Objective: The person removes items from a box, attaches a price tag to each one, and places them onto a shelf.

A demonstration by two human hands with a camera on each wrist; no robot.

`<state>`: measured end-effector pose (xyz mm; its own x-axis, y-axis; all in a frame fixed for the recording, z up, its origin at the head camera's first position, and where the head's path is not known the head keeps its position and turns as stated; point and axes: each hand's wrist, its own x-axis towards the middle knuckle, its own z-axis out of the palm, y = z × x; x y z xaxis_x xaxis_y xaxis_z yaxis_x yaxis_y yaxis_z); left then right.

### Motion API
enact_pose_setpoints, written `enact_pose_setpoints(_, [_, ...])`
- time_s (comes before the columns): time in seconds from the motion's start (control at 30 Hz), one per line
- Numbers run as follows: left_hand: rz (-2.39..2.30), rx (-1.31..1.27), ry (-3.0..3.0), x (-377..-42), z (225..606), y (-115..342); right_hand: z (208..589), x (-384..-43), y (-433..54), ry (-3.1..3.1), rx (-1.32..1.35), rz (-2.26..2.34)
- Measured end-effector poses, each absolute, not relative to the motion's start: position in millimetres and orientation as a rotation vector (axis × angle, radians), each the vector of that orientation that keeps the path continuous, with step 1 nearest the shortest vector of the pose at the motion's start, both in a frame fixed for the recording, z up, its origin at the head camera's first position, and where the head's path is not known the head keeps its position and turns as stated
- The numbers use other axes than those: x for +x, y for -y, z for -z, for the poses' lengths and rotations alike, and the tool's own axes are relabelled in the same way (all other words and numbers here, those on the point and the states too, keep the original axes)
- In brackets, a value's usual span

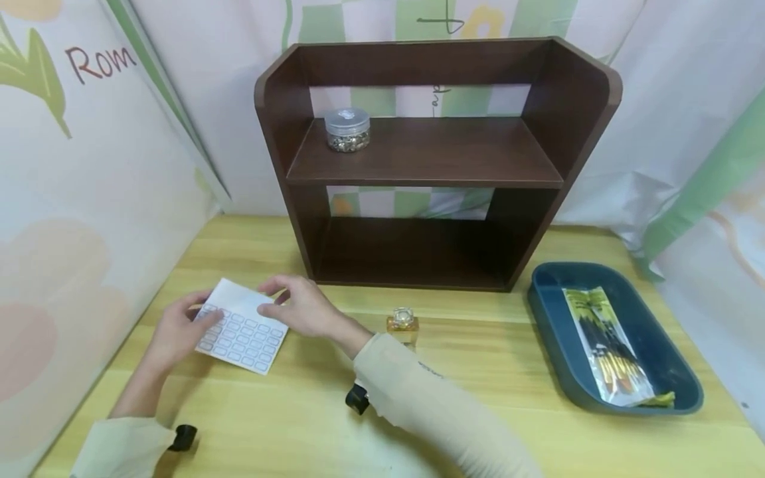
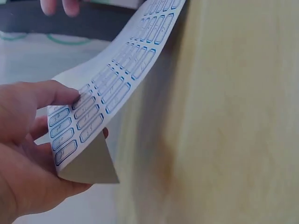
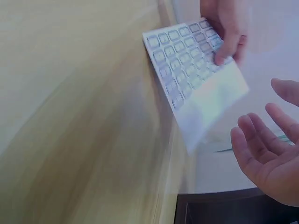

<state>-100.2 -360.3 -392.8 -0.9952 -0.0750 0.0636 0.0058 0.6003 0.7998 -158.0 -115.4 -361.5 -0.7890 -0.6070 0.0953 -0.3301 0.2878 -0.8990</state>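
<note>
A white sheet of blue-bordered sticker labels point(image 1: 245, 335) is held up over the left part of the table, its far end blank. My left hand point(image 1: 176, 328) pinches its left edge, thumb on the printed face and fingers beneath. The left wrist view shows the label sheet point(image 2: 117, 84) bending, with a greyish flap under its near end. My right hand point(image 1: 305, 309) hovers by the sheet's right edge. In the right wrist view the fingers of this right hand point(image 3: 275, 158) are spread and loosely bent, apart from the sheet, with nothing in them.
A dark brown two-tier shelf point(image 1: 424, 153) stands at the back, with a clear lidded jar point(image 1: 348, 131) on its upper board. Beyond my right forearm is a small amber bottle with a clear stopper point(image 1: 403, 320). At right, a dark blue bin point(image 1: 544, 332) holds a packet of brushes point(image 1: 609, 348).
</note>
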Motion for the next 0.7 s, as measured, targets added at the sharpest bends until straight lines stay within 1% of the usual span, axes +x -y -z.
enact_pose_setpoints(0.17, [1.479,-0.086,2.630,-96,381,347,359,-159,125,-2.436,-0.817,1.528])
enact_pose_setpoints(0.33, [1.383,-0.225,2.576,-96,371,331,356,-161,132,-2.528,-0.716,1.577])
enact_pose_setpoints(0.47, [1.324,-0.212,2.569,-95,366,323,356,-162,136,-2.434,-0.679,1.702])
enact_pose_setpoints(0.7, [1.380,-0.089,2.610,-90,361,319,355,-166,138,-2.290,-0.589,1.877])
